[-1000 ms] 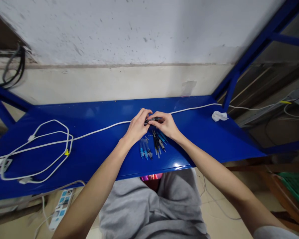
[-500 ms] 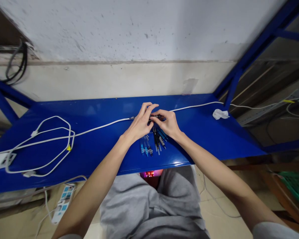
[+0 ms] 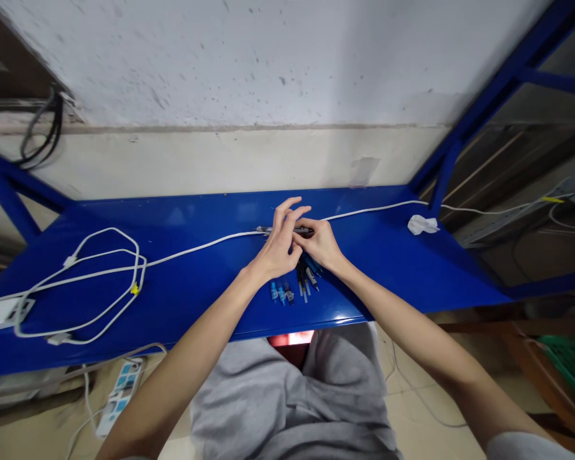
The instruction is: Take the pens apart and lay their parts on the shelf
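Note:
On the blue table (image 3: pixel 364 255), my right hand (image 3: pixel 320 243) pinches a dark pen (image 3: pixel 305 230) between thumb and fingers. My left hand (image 3: pixel 285 246) is right beside it, fingers partly raised and apart; whether its thumb touches the pen is hidden. Some clear and dark pieces (image 3: pixel 263 229) stick out left of my left hand. Below the hands lie blue and black capped clear pieces (image 3: pixel 282 294), thin black refills (image 3: pixel 303 287), a grey pen part (image 3: pixel 311 277) and blue parts (image 3: pixel 313 263) partly under my right hand.
A white cable (image 3: pixel 196 248) runs across the table behind the hands and loops at the left. Crumpled white tissue (image 3: pixel 422 224) lies at the right. Blue frame posts (image 3: pixel 443 176) rise at the sides, with a wall behind.
The pen now shows more between the hands, and the left fingers have spread and shifted slightly right. More of the pieces left of my left hand shows. The view has shifted slightly.

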The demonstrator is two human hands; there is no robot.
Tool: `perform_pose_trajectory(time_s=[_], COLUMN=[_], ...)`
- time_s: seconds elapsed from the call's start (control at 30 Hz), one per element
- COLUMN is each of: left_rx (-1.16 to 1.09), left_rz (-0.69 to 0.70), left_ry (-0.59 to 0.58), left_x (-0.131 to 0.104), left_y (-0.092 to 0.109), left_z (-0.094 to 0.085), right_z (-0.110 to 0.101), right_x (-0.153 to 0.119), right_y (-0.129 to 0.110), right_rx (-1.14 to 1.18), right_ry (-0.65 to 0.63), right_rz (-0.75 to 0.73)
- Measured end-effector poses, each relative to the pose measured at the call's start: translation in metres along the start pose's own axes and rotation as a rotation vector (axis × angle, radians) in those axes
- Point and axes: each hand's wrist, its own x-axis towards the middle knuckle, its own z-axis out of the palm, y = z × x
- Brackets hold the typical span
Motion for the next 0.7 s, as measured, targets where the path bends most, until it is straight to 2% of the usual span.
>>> perform_pose_trajectory(time_s=[0.1,0.27,0.47,0.57,0.7], left_rx=[0.030,0.261,0.278,0.177,0.040], left_rz=[0.012,-0.130,-0.151,-0.165,-0.197], left_ry=[0.033,0.172,0.095,0.097,0.073], left_x=[0.000,0.002,0.002,0.001,-0.002], left_y=[-0.006,-0.023,-0.036,-0.036,-0.038], left_z=[-0.003,-0.016,-0.020,-0.018,-0.015], right_z=[-0.004,-0.014,-0.019,-0.022,-0.023], right_x=[0.003,0.009,0.014,0.015,0.014], right_y=[0.004,0.009,0.010,0.010,0.010], right_rx=[0.042,0.085,0.171,0.208,0.145], right_ry=[0.038,0.173,0.123,0.103,0.106], right_rz=[0.025,0.051,0.093,0.106,0.155])
